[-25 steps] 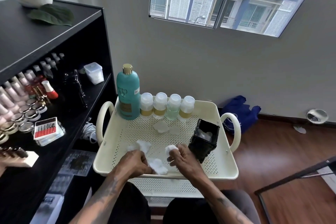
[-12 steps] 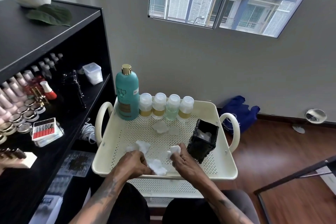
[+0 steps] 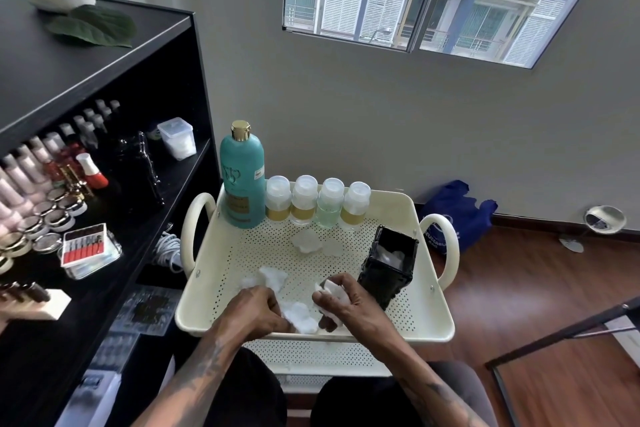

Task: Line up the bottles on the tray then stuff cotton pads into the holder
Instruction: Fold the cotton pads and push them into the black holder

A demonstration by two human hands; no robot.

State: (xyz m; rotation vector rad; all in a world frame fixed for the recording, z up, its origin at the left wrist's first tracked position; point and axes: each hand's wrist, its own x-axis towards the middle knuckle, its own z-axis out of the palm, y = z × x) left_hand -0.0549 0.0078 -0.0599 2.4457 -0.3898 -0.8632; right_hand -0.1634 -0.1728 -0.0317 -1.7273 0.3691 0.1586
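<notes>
From the head view, the bottles (image 3: 313,199) stand lined up along the tray's (image 3: 429,305) far wall, so the left hand (image 3: 251,310) pinches loose pads (image 3: 299,315) while the right hand (image 3: 346,302) grips a pad beside the tilted holder (image 3: 388,267), likely ready for stuffing.

The perforated cream tray (image 3: 429,319) looked matt, the black holder (image 3: 388,274) glossy, the fluffy white cotton pads (image 3: 300,317) soft, and the teal bottle (image 3: 242,184) smooth plastic with a shiny gold cap.
</notes>
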